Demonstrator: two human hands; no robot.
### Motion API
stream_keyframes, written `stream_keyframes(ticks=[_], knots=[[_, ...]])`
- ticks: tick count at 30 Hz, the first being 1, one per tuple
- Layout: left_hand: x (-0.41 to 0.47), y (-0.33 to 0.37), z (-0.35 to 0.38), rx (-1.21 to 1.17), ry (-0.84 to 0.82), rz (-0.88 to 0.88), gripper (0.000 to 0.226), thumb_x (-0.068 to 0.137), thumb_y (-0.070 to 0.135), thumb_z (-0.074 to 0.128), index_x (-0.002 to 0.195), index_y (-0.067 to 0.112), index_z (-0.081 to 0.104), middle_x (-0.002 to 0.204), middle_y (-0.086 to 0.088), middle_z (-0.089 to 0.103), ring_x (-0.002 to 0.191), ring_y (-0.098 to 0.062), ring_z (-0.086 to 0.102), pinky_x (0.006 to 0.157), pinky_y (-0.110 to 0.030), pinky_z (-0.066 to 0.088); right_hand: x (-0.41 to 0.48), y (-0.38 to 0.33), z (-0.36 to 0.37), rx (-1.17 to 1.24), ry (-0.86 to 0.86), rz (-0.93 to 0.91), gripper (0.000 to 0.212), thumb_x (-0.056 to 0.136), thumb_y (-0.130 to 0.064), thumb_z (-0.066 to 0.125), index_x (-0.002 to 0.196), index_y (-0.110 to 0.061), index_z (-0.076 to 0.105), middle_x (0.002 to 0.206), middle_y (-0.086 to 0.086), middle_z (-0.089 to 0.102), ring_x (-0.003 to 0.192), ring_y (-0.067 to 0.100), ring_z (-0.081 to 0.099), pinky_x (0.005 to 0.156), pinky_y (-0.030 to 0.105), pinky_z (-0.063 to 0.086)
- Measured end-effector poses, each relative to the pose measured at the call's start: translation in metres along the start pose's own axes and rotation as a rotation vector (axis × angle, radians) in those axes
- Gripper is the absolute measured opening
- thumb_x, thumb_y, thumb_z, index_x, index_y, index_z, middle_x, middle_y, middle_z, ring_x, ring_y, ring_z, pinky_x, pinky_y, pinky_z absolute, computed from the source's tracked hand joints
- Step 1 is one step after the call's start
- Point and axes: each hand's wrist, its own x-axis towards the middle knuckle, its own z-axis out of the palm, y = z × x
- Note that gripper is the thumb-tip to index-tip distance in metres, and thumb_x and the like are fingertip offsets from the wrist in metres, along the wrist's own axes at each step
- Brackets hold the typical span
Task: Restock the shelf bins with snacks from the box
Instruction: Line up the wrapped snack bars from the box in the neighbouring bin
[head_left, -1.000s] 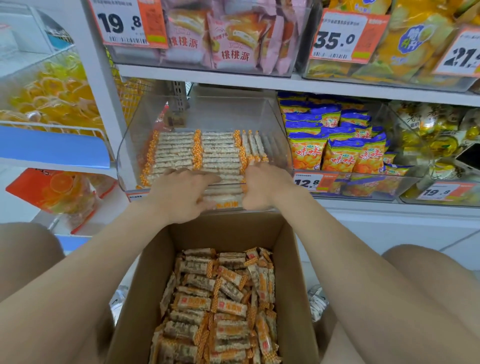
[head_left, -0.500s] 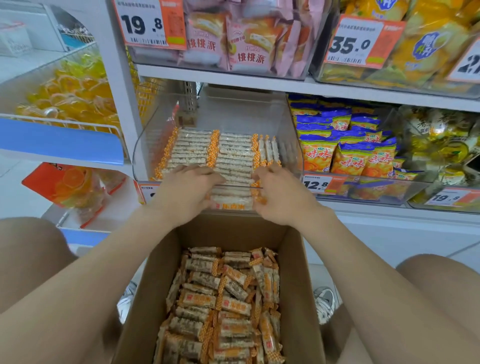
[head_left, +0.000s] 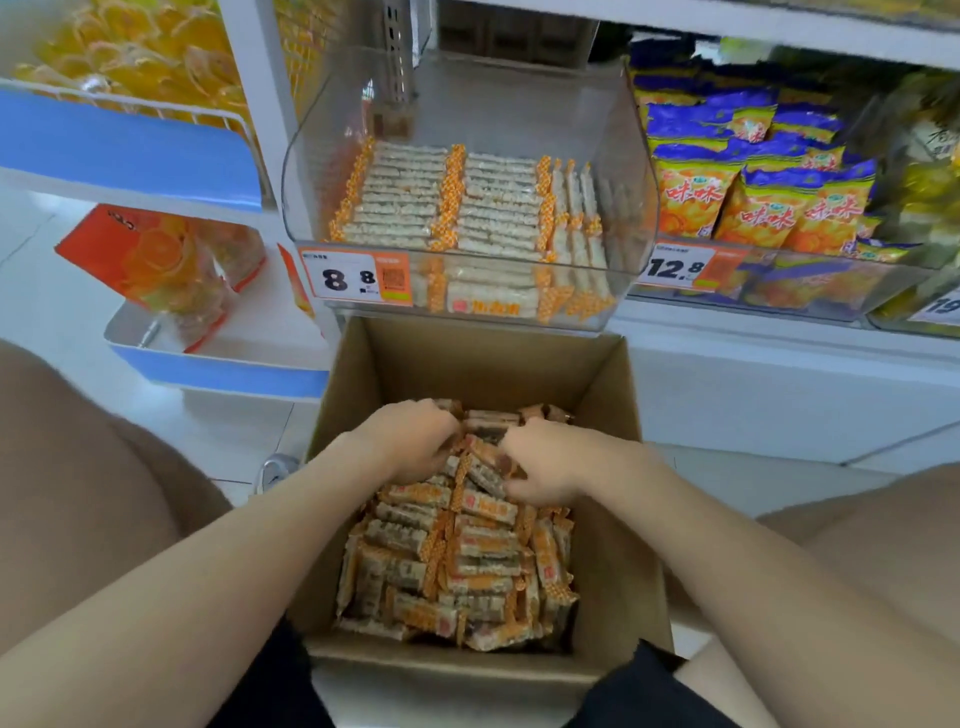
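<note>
Snack bars (head_left: 467, 561) in orange-checked wrappers with red print too blurred to be read are heaped loose in an open cardboard box (head_left: 613, 545), which is set on the floor between the person's knees, just below the shelf front. Both hands are sunk into the far end of the heap. The left hand (head_left: 410, 441) is curled palm-down over a clump of bars, and the right hand (head_left: 556, 462) is closed round several more, with thumb and fingers pinched across them.

Directly above the box, a clear plastic bin (head_left: 631, 171) is partly filled with rows of bars (head_left: 410, 197) laid flat in two neat columns, with a few stood on edge at the right. A white and orange price tag (head_left: 356, 278) marked "8 8" is fixed to the bin's front. In the neighbouring bin to the right, blue and orange bags (head_left: 769, 218) printed "咪咪" are stacked behind a tag (head_left: 675, 267) reading "12.8". An orange packet (head_left: 156, 254) showing citrus slices is seen lower left.
</note>
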Motion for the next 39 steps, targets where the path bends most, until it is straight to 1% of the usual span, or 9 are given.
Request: stream_keyframes(ticks=[7,10,13,19,24,29,31,35,39], knots=[[0.033,-0.022,0.092,-0.118,-0.203,-0.168,0.038,0.102,0.010,0.051,0.138,0.021,0.058,0.137,-0.010,0.058,0.120,-0.031,0.059,0.100,-0.043,0.052,0.077,0.030,0.081,0.246,-0.020,0.223,0.023,0.103,-0.018,0.052,0.120,-0.013,0.066,0.117,0.011,0.065,0.097,0.029,0.066,0.088,0.046,0.061],[0.038,-0.026,0.119,-0.210,-0.292,-0.238,0.067,0.102,-0.003,0.044,0.161,0.025,0.032,0.172,-0.011,0.009,0.156,-0.043,0.017,0.127,-0.053,0.024,0.092,0.016,0.109,0.307,-0.141,0.243,0.026,0.106,-0.010,0.047,0.130,-0.010,0.057,0.131,0.017,0.058,0.114,0.036,0.059,0.102,0.047,0.052],[0.042,-0.025,0.134,-0.249,-0.405,-0.280,0.078,0.099,-0.012,0.043,0.166,0.020,0.019,0.173,-0.010,-0.011,0.156,-0.041,0.022,0.123,-0.048,0.033,0.107,0.005,0.127,0.355,-0.129,0.253,0.057,0.104,-0.002,0.047,0.158,-0.010,0.033,0.149,0.019,0.047,0.126,0.039,0.055,0.098,0.045,0.050],[0.047,-0.026,0.153,-0.103,-0.318,-0.306,0.026,0.101,0.007,0.057,0.125,0.013,0.067,0.134,-0.013,0.062,0.117,-0.029,0.061,0.102,-0.040,0.054,0.128,0.005,0.163,0.183,-0.128,0.295,0.066,0.100,-0.006,0.054,0.160,-0.014,0.029,0.150,0.015,0.052,0.145,0.040,0.039,0.125,0.059,0.020],[0.043,-0.028,0.160,-0.205,-0.268,-0.312,0.031,0.099,0.015,0.060,0.130,0.019,0.059,0.139,-0.011,0.052,0.131,-0.036,0.047,0.110,-0.048,0.044,0.124,0.011,0.148,0.101,-0.088,0.276,0.013,0.102,-0.028,0.064,0.099,-0.017,0.070,0.102,0.006,0.065,0.113,0.031,0.060,0.108,0.048,0.042],[0.039,-0.027,0.129,-0.561,0.010,-0.437,0.026,0.094,0.026,0.072,0.111,0.023,0.053,0.099,0.001,0.061,0.085,-0.020,0.063,0.065,-0.036,0.053,0.113,0.025,0.134,0.537,0.483,0.478,0.041,0.106,-0.025,0.055,0.145,-0.013,0.053,0.144,0.013,0.057,0.125,0.035,0.059,0.099,0.047,0.053],[0.037,-0.028,0.110,-0.720,0.080,-0.481,0.025,0.093,0.023,0.074,0.109,0.027,0.055,0.101,0.002,0.062,0.088,-0.021,0.066,0.067,-0.034,0.055,0.108,0.029,0.121,0.762,0.584,0.431,0.043,0.111,-0.029,0.045,0.152,-0.017,0.049,0.152,0.012,0.052,0.138,0.035,0.050,0.109,0.047,0.047],[0.028,-0.035,0.071,-0.855,0.114,-0.415,0.032,0.090,0.022,0.078,0.119,0.029,0.070,0.126,0.000,0.064,0.111,-0.023,0.067,0.094,-0.036,0.058,0.085,0.035,0.081,1.039,0.398,0.166,0.038,0.111,-0.027,0.051,0.147,-0.021,0.058,0.142,-0.004,0.061,0.135,0.018,0.054,0.110,0.034,0.044],[0.009,-0.029,0.028,-1.172,0.088,-0.210,0.037,0.088,0.007,0.080,0.122,0.020,0.074,0.113,-0.003,0.077,0.105,-0.020,0.073,0.096,-0.041,0.059,0.059,0.028,0.056,0.983,0.240,0.065,0.038,0.110,-0.025,0.053,0.147,-0.023,0.059,0.142,-0.011,0.058,0.135,0.011,0.051,0.118,0.036,0.040]])
